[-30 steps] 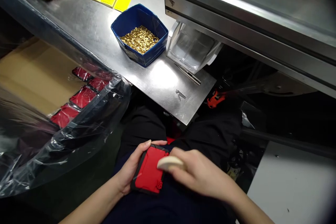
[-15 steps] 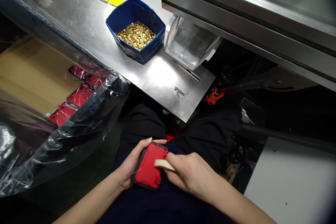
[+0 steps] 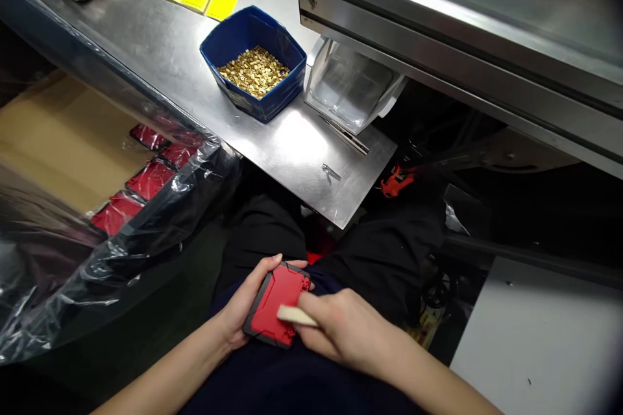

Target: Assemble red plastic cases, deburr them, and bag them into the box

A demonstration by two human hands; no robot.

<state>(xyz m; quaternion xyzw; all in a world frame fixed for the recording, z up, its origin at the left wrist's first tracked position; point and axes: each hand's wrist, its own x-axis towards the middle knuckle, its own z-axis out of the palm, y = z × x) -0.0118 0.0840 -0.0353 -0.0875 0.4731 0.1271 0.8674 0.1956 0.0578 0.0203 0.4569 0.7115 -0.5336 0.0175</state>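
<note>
Red-and-black case (image 3: 270,303) is grasped by fingers of left hand (image 3: 239,306) on wearer's side of table (image 3: 160,52), its face partly covered by cream pad (image 3: 295,316) pinched in right hand (image 3: 353,332).

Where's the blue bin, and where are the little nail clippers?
Blue bin (image 3: 263,108): head view, on its front outer wall.
Nail clippers (image 3: 331,172): head view, on the metal handle.

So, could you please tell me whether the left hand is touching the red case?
Touching: the head view shows the left hand gripping the red case along its edge.
</note>
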